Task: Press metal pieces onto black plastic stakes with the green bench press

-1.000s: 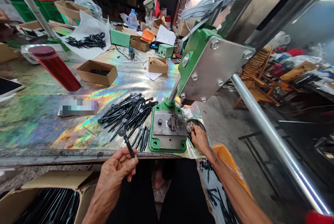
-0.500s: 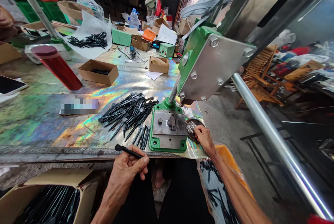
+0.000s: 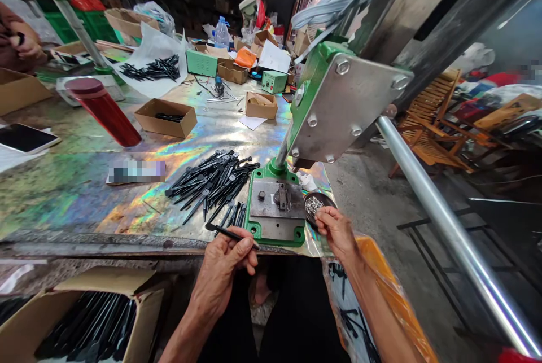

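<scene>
My left hand (image 3: 228,256) is closed round a slim black piece (image 3: 224,231), in front of the table's near edge. The green press (image 3: 277,233) stands at that edge, with a metal plate and a small fixture on its base. To its right, my right hand (image 3: 336,227) is pinched at the near rim of a round dish (image 3: 314,205) of small shiny metal parts; what its fingertips hold is too small to make out. Left of the press lies a pile of black pieces (image 3: 212,182), with a few more beside the base.
A red flask (image 3: 108,114), an open carton (image 3: 166,118) and a phone (image 3: 27,138) are on the table. Below left is a box of black pieces (image 3: 91,323); below right, an orange crate (image 3: 383,272). The press's long lever (image 3: 449,222) slants down right. Another person's hand (image 3: 27,44) shows far left.
My left hand has moved right, toward the press, with the black piece. My right hand has drawn back slightly from the metal parts to the dish's rim. The view has shifted slightly.
</scene>
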Motion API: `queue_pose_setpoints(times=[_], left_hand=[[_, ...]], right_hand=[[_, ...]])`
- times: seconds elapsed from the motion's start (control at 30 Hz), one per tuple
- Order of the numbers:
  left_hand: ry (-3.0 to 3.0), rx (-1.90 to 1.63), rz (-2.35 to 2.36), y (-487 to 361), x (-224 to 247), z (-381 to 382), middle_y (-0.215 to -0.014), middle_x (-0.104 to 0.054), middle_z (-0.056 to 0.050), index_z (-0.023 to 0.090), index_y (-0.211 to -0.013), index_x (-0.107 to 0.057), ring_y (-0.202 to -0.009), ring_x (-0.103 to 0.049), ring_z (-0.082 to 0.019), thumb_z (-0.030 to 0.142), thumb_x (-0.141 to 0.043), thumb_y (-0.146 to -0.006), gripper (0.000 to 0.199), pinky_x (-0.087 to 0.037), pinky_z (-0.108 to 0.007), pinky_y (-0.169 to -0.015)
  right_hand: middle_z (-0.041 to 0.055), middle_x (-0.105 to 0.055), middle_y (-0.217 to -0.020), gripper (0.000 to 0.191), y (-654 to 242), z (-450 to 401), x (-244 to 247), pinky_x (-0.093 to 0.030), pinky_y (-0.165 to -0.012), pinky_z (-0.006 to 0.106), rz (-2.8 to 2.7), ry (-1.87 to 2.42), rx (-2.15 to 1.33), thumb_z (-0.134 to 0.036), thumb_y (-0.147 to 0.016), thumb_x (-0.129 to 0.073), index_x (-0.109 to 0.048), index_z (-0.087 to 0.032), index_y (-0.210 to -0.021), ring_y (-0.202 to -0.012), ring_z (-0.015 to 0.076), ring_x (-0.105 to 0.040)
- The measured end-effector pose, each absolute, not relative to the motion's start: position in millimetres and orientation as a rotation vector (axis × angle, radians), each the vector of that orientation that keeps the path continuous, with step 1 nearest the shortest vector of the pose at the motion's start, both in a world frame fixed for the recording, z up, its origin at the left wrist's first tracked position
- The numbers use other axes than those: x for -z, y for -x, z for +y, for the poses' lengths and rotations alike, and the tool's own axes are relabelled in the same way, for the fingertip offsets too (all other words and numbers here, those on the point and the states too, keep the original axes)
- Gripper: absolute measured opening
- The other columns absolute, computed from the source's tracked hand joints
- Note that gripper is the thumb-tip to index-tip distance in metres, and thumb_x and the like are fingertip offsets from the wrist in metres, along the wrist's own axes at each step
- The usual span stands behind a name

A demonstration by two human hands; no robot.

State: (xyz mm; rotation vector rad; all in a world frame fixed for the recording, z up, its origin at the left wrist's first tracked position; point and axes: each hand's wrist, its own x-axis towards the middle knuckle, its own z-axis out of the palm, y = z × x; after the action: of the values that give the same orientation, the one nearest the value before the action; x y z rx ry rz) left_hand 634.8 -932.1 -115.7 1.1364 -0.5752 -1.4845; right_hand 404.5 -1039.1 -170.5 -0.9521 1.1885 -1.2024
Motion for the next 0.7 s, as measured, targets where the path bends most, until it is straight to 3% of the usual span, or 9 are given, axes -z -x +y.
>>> queue_pose_setpoints(times=[0.27, 0.7], left_hand=[[-1.085, 1.441, -0.455, -624.3, 112.9, -932.5, -0.053, -0.058, 0.002, 0.014, -0.079, -0.057, -0.048, -0.054, -0.009, 0.037, -0.076, -0.064, 0.033, -0.045, -0.018, -0.044], [-0.993, 1.418, -0.34, -624.5, 114.8, -930.2, -0.056, -0.061, 0.001, 0.013, -0.072, -0.056, -0.049, -0.057, -0.009, 0.036, -0.08, -0.058, 0.036, -0.047, -0.016, -0.044]], right_hand=[[0.0009, -0.052, -0.063, 0.02, -478.8, -976.9, 117.5, -0.025, -0.04, 0.018, 0.78, 0.865, 0.981, -0.031, -0.072, -0.072, -0.06, -0.015, -0.074, -0.048, 0.0083, -0.036], [-0.0012, -0.05, -0.055, 0.013, -502.2, -955.8, 112.4, -0.026, -0.041, 0.019, 0.762, 0.897, 0.96, -0.027, -0.073, -0.069, -0.067, -0.016, -0.079, -0.045, 0.0087, -0.035]])
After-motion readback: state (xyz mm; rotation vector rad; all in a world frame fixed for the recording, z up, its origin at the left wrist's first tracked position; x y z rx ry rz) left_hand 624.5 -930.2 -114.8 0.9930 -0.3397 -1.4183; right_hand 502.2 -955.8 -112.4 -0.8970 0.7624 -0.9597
